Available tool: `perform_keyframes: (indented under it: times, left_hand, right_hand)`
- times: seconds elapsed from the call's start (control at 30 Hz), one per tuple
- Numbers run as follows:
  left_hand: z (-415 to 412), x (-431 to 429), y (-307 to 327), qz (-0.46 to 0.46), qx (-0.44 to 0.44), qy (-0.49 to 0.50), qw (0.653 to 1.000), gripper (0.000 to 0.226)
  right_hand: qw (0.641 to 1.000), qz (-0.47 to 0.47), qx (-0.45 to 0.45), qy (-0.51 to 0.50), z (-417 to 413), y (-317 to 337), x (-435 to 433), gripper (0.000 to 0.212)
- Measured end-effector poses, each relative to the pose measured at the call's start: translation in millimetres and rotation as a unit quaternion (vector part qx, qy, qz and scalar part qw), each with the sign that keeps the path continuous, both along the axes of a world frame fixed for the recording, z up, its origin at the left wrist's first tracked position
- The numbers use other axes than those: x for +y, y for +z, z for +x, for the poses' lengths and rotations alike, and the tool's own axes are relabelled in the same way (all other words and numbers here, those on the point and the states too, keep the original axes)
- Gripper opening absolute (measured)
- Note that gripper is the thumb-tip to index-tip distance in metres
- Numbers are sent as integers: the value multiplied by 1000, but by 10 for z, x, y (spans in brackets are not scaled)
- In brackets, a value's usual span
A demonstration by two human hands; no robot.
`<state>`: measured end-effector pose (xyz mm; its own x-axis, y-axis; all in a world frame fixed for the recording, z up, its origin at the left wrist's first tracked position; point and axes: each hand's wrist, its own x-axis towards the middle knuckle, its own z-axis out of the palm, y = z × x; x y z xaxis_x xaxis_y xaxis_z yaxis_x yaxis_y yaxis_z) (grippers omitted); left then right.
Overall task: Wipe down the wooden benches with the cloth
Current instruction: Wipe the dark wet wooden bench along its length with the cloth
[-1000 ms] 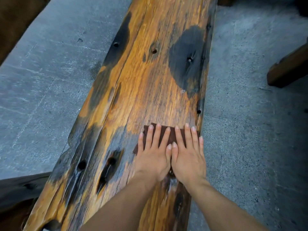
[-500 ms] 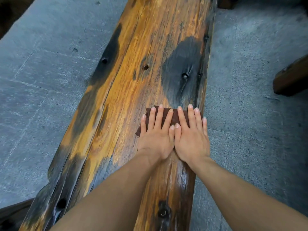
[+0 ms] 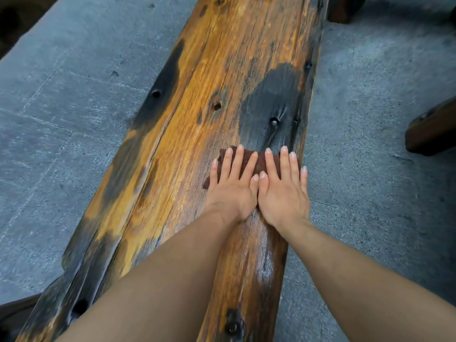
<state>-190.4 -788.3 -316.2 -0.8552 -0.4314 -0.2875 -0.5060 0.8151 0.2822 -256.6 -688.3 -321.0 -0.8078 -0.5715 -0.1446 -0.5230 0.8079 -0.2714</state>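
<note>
Cloth lies on the counter's right side, beneath our left hand and right hand, both flat, fingers straight, pressing it; we should push along the grain with even weight, minding the right edge.

Bench runs up the middle, near-left to far-right, with floor on both sides. Cloth lies flat on the bench top, toward its right edge. Both hands lie flat on the cloth side by side, thumbs touching: left hand on its left part, right hand on its right, little finger at the bench edge. Hole sits just beyond the cloth. Second wooden piece stands on the floor to the right, well apart. Another beam end is at far right.
</note>
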Motion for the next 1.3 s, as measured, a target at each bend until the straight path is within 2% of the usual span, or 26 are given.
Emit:
perform_keyframes:
  times: [0.43, 0.97, 1.1, 1.3]
  left_hand:
    - [996, 280, 95, 14, -31, 30, 999, 49]
    - [2583, 253, 179, 18, -82, 29, 996, 52]
    - [2744, 230, 209, 12, -100, 20, 995, 52]
    - [2683, 103, 122, 5, -57, -2, 998, 51]
  right_hand:
    - [999, 39, 1, 18, 965, 50, 204, 54]
    - [994, 82, -60, 34, 2496, 163, 163, 56]
    - [994, 84, -59, 42, 2633, 181, 145, 55]
    - [995, 82, -3, 61, 2537, 75, 132, 54]
